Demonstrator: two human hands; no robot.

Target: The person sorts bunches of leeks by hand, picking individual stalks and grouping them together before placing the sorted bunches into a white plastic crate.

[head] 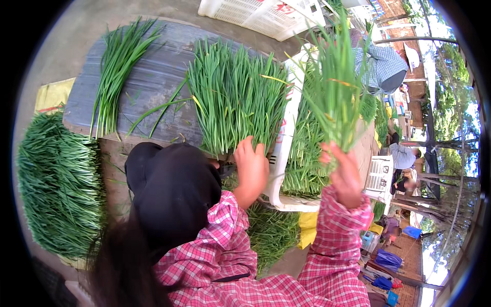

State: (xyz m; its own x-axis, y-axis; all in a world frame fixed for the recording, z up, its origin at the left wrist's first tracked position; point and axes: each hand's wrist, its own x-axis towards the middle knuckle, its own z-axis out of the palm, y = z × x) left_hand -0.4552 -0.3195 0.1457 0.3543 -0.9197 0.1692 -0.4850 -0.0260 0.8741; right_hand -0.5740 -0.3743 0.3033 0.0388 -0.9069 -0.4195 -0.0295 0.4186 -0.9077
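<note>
My right hand (345, 176), blurred, grips the lower ends of a bunch of long green leaves, like garlic chives (337, 99), held upright over a white plastic crate (282, 169). My left hand (251, 172) is at the pale stem ends of a wide row of the same greens (238, 96), its fingers bent and somewhat apart; whether they touch the stems is unclear. That row lies on a dark grey board (161, 53). A smaller bunch (122, 73) lies at the board's left, with a few loose leaves (165, 109) between. More greens (307, 153) fill the crate.
A large stack of greens (57, 184) stands at the left. Loose greens (268, 234) lie below the crate, beside yellow sheeting (308, 230). A dark cap (172, 192) hides part of the board's near edge. Another white crate (261, 17) stands beyond. Several people are at the right.
</note>
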